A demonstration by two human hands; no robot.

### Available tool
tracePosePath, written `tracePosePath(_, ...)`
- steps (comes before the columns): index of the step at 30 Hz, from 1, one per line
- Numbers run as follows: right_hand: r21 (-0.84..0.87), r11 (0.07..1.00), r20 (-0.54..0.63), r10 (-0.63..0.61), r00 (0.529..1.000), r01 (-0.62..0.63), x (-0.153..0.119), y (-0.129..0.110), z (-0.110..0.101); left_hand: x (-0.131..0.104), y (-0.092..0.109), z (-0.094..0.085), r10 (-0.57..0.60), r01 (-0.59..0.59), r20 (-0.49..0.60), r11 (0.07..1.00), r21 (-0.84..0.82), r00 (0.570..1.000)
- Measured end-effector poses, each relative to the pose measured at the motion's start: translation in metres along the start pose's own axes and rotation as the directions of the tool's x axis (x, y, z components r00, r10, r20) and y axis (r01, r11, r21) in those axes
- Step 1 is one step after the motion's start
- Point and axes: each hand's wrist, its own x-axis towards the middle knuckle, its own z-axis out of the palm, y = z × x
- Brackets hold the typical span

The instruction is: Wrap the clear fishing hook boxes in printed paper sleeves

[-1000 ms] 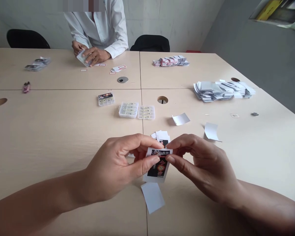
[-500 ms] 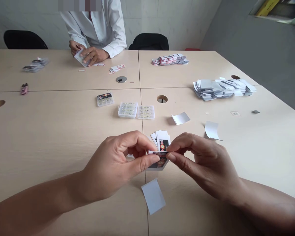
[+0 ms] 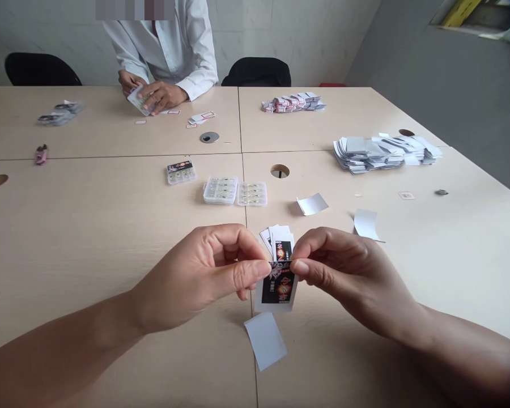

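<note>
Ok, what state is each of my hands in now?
Left hand: closed, holding the black-printed white rectangular paper card.
Right hand: closed, holding the same card.

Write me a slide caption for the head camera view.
Left hand and right hand pinch a printed card above a pale table; across it, a person holds a clear case.

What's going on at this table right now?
The left hand and right hand pinch the upper edge of a printed card, one at each side. Fanned cards lie just beyond it, and a plain white sheet lies nearer. Farther out sit clear plastic boxes. Across the table, a person holds a clear case.
</note>
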Motion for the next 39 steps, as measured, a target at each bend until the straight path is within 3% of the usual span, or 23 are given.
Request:
tracePosePath(6,0.09,0.995,0.01,0.033,0.999,-0.033,0.001,-0.002,-0.001,0.002,-0.001,-0.005,-0.065,0.068,0.039,0.995,-0.073,0.997)
tracePosePath(9,0.002,1.0,-0.014,-0.006,1.0,0.006,0.001,0.002,-0.001,0.002,-0.003,-0.005,-0.099,0.105,0.061,0.988,-0.115,0.993)
tracePosePath(11,-0.15,0.985,-0.074,-0.091,0.993,0.079,0.0,0.007,-0.001,0.002,-0.004,-0.004,-0.098,0.107,0.076,0.986,-0.131,0.992)
tracePosePath(13,-0.395,0.897,-0.133,-0.269,0.954,0.198,-0.001,0.012,0.001,0.002,-0.005,-0.002,-0.079,0.086,0.06,0.989,-0.123,0.995)
tracePosePath(15,-0.596,0.742,-0.1,-0.45,0.888,0.308,-0.003,0.017,0.002,0.002,-0.006,0.0,-0.042,0.043,0.014,0.996,-0.083,0.999)
tracePosePath(17,-0.652,0.664,-0.036,-0.511,0.859,0.367,-0.004,0.019,0.004,0.0,-0.007,0.003,0.01,-0.01,-0.03,1.0,-0.02,1.0)
tracePosePath(27,-0.388,0.863,0.017,-0.344,0.939,0.324,-0.008,0.018,0.007,-0.004,-0.015,0.011,0.226,-0.193,-0.08,0.934,0.302,0.971)
tracePosePath(32,-0.326,0.886,0.011,-0.344,0.939,0.329,-0.008,0.014,0.008,-0.006,-0.014,0.011,0.333,-0.285,-0.033,0.851,0.442,0.942)
tracePosePath(39,-0.322,0.876,0.036,-0.368,0.929,0.36,-0.008,0.009,0.009,-0.006,-0.017,0.01,0.344,-0.309,0.006,0.835,0.455,0.939)
